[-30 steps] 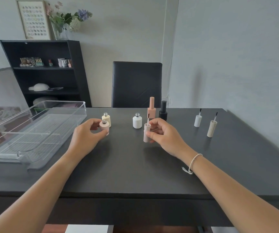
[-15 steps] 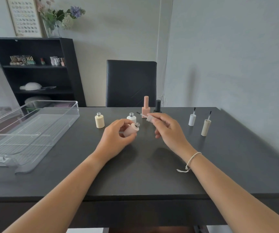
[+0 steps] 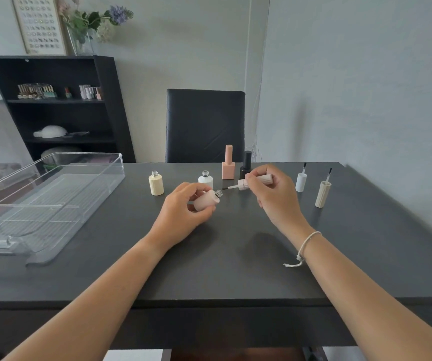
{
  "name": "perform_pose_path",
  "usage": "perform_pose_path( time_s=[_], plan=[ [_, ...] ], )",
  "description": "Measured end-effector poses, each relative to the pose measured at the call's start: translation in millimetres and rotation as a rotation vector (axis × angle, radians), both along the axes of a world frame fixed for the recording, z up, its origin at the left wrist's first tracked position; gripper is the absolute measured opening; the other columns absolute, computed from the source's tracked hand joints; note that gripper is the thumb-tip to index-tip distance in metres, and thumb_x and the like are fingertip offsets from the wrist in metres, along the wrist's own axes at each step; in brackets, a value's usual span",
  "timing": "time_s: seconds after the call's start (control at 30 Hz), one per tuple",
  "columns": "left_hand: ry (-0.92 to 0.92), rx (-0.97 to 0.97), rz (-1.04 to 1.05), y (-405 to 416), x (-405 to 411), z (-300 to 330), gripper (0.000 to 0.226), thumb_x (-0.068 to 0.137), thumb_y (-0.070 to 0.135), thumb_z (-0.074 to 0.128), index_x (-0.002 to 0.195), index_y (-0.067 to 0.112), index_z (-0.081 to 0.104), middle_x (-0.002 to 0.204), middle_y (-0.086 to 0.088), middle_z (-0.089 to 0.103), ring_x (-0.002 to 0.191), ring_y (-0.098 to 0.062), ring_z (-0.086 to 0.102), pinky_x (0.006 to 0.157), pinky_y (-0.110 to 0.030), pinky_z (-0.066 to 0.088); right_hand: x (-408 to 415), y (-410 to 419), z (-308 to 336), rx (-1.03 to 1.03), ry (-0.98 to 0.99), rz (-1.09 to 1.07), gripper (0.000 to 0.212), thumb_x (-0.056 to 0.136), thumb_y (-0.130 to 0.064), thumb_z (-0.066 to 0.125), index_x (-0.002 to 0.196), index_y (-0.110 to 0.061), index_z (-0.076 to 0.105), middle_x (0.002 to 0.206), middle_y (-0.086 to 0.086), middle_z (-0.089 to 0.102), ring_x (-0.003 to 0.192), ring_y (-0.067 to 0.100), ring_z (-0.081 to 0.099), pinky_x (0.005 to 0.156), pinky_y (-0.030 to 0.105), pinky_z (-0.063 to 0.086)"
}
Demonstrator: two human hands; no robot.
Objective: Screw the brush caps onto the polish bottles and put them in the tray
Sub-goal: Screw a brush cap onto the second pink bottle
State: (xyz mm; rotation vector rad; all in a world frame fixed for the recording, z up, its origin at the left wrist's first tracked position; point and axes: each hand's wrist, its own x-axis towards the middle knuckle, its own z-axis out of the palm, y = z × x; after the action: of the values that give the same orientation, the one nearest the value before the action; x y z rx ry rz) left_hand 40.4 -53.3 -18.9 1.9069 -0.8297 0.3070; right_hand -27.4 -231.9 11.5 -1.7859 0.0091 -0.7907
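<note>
Capping step, mid-surface: left hand (image 3: 183, 208) grips the tilted pink bottle (image 3: 206, 200), right hand (image 3: 272, 192) pinches the pink brush cap (image 3: 255, 181), its brush tip just beside the open neck. Next: insert brush, twist. Tray (image 3: 84, 162) sits far left.

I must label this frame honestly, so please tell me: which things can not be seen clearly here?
- Head view: most of the pink bottle is covered by the left hand.
- The pink cap is partly wrapped by the right hand.
- Black bottle: its base is behind that hand.
- Shelf items: too small to identify.
- Tray: cut off by the left edge.
</note>
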Motion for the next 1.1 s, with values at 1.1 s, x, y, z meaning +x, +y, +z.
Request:
perform_pose_path(
  time_s=[1.1],
  plan=[
    [0.004,0.024,-0.067,0.5,-4.3,0.5,0.034,0.075,0.011,0.072,0.097,0.033,0.058,0.096,0.009,0.054,0.092,-0.005,0.054,0.069,-0.009,0.048,-3.0,6.2,-1.1,-0.111,-0.017,0.079,0.019,0.082,-0.009,0.06,0.066,-0.018,0.056,0.057,-0.024,0.058,0.052,-0.004,0.048,0.048,0.005,0.033]
  ],
)
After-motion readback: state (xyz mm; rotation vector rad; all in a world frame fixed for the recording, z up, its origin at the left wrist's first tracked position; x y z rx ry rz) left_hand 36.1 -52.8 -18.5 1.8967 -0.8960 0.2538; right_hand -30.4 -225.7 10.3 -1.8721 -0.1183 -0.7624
